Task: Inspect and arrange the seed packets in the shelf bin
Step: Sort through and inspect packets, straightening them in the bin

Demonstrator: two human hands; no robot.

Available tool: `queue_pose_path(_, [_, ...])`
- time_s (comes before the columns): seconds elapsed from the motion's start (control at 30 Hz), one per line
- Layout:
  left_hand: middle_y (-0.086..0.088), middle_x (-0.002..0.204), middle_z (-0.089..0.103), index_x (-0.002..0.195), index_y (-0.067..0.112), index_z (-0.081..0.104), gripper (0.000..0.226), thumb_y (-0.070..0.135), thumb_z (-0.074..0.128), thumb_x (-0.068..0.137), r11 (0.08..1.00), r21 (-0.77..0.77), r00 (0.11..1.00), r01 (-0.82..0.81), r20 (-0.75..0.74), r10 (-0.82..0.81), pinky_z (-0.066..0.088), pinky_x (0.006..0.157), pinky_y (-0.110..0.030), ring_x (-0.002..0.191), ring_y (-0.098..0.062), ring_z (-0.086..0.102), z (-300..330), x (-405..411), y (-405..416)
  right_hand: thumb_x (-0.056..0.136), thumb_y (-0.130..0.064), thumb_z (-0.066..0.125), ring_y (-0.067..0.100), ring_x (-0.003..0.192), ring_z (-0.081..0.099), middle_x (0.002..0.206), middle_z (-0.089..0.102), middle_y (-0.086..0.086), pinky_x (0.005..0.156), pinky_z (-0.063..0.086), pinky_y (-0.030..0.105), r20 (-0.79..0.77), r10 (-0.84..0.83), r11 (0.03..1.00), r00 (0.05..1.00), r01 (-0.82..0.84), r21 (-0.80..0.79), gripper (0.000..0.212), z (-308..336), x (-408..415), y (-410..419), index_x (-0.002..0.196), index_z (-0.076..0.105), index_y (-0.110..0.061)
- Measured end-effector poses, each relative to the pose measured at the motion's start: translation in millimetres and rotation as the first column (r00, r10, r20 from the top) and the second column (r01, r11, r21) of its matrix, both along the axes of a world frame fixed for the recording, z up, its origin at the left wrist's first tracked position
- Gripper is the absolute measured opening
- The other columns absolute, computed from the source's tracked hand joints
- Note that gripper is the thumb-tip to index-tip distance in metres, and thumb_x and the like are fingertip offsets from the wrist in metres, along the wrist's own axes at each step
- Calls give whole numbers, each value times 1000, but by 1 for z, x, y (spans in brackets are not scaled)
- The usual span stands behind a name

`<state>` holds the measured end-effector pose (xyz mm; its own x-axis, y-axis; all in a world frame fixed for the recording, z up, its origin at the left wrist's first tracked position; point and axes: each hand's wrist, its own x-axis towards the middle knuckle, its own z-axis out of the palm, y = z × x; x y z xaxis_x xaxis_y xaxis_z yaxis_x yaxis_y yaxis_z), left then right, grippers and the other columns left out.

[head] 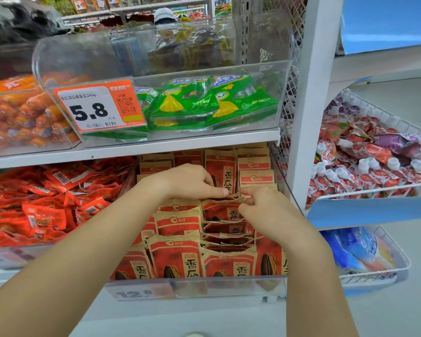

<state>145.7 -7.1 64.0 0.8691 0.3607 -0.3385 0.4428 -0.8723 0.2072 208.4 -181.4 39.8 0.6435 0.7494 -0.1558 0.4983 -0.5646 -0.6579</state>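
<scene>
Red and tan seed packets (pixel 178 256) stand in rows inside a clear plastic bin (pixel 195 287) on the lower shelf. My left hand (pixel 190 182) reaches over the middle rows, its thumb and fingers pinching the torn-looking top edge of one seed packet (pixel 223 210). My right hand (pixel 260 207) pinches the same packet's top edge from the right side. That packet stays among the others in the right column, upright and slightly bent. More packets (pixel 254 166) stand behind the hands at the bin's back.
Above, a clear bin (pixel 260 69) holds green packets (pixel 187 100) behind an orange 5.8 price tag (pixel 99 107). Loose red snack packs (pixel 49 205) fill the bin to the left. A white shelf post (pixel 309 105) and wire baskets of pouches (pixel 374 166) stand to the right.
</scene>
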Motion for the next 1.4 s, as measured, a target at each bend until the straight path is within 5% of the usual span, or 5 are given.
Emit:
queue_pose_path(0.4, [12, 87, 58, 119, 26, 68, 29, 34, 53, 97, 981, 174, 995, 82, -78, -69, 39, 75, -28, 90, -13, 50, -5, 14, -3, 98, -22, 46, 9, 86, 59, 105, 68, -6, 86, 49, 29, 6, -23, 999, 1000, 23, 37, 44, 4, 1, -3, 142, 47, -27])
queue_pose_path(0.7, [0, 79, 57, 98, 17, 65, 34, 37, 38, 104, 930, 332, 964, -157, 257, 70, 39, 66, -32, 81, -26, 60, -14, 6, -6, 99, -25, 46, 12, 94, 61, 110, 67, -6, 89, 50, 32, -17, -35, 998, 999, 36, 57, 43, 2, 4, -4, 142, 48, -28])
queue_pose_path(1.1, [1, 53, 64, 103, 25, 73, 20, 32, 57, 94, 736, 670, 672, -93, 588, -450, 30, 38, -21, 40, -26, 59, 5, -43, -36, 84, -37, 74, 8, 120, 51, 130, 57, -12, 96, 43, 27, 25, -117, 937, 993, 102, 335, 73, 6, 10, -10, 146, 36, -40])
queue_pose_path(1.23, [6, 81, 75, 119, 35, 66, 40, 50, 38, 95, 882, 465, 654, 74, 645, -395, 55, 54, -37, 68, -21, 70, 28, -49, -58, 78, -29, 80, 6, 93, 63, 92, 69, -16, 81, 48, 26, 10, -187, 866, 982, 160, 473, 28, 7, 14, -14, 96, 62, -42])
queue_pose_path(1.4, [7, 138, 57, 142, 31, 43, 43, 32, 47, 100, 989, 143, 901, 33, 425, -91, 44, 100, -32, 123, -12, 55, 37, -43, -44, 81, -30, 76, 13, 87, 66, 87, 72, -8, 80, 50, 34, 11, -285, 822, 958, 239, 517, 21, 9, 20, -32, 100, 68, -27])
